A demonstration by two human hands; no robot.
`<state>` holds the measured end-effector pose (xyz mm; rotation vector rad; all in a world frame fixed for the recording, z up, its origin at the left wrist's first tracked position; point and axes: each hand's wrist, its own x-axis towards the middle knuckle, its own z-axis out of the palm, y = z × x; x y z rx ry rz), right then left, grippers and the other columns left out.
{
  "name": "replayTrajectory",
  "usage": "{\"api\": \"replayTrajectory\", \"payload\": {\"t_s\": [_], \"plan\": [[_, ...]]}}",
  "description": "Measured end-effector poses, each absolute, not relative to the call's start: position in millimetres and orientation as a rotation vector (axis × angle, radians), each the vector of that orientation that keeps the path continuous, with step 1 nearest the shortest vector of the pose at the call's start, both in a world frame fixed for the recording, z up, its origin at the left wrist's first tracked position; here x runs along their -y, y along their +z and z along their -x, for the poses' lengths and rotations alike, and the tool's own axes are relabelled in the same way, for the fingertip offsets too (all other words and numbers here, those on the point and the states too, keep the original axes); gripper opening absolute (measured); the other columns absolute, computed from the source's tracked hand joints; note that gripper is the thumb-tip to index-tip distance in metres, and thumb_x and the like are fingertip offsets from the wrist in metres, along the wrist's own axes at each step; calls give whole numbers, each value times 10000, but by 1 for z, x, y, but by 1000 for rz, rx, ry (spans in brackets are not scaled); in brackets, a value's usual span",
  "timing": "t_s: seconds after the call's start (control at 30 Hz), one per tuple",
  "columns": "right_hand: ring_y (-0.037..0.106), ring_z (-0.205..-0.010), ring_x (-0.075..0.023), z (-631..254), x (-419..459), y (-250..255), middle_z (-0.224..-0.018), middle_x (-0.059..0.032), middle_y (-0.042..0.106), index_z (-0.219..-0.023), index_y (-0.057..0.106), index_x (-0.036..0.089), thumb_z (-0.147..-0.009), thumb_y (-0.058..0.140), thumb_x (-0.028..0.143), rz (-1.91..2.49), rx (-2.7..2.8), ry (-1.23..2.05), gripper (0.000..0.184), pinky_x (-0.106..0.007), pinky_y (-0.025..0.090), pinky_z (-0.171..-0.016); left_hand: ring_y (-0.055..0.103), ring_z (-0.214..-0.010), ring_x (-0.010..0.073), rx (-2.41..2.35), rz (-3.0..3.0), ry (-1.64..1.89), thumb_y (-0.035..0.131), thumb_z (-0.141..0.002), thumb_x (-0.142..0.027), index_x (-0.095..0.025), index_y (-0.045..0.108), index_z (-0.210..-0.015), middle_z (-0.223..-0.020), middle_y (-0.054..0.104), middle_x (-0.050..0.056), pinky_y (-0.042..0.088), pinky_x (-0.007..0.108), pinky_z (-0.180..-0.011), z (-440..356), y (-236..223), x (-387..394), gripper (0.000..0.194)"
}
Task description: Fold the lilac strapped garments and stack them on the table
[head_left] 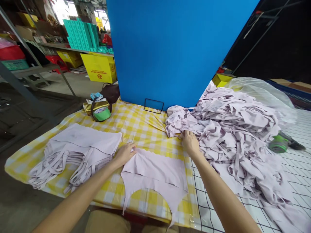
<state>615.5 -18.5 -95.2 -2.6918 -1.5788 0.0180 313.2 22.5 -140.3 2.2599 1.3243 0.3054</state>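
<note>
A pale lilac camisole (155,171) lies spread on the yellow checked cloth, its straps toward me. My left hand (125,153) pinches its upper left corner. To the left is a neat stack of like camisoles (80,142), straps hanging toward me. My right hand (190,142) is at the left edge of a large crumpled pile of lilac garments (238,129). Its fingers are curled over a bunched camisole (181,119) there; the fingertips are partly hidden.
A blue panel (170,48) stands upright behind the table, a wire stand (154,106) at its foot. A green tape roll (102,114) lies at the back left. Another green roll (278,144) sits right of the pile. Yellow cartons (98,66) stand beyond.
</note>
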Motion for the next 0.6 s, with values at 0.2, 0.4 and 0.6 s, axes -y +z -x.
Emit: {"api": "replayTrajectory", "payload": {"t_s": [0.2, 0.4, 0.6], "plan": [[573, -911, -235, -588, 85, -114, -1028, -134, 588, -1044, 534, 124, -867, 418, 272, 2594, 1630, 171, 259, -293, 390, -722, 569, -989, 209, -1316, -2222, 341, 545, -754, -160, -165, 591, -932, -1020, 620, 65, 418, 307, -881, -312, -140, -23, 184], [587, -659, -195, -591, 110, -134, -697, -27, 604, -1024, 511, 139, -772, 507, 264, 2548, 1557, 344, 281, -255, 373, -572, 553, -954, 178, -1253, -2174, 528, 539, -665, -19, -148, 555, -1039, -1050, 584, 59, 435, 296, -866, -307, -141, -22, 395], [542, -580, -156, -594, 100, -135, -646, 15, 555, -1070, 477, 160, -787, 416, 195, 2383, 1545, 239, 291, -242, 382, -569, 500, -649, 99, -1261, -2104, 657, 520, -646, -3, -152, 524, -1102, -915, 523, 21, 481, 246, -678, -302, -144, -27, 480]]}}
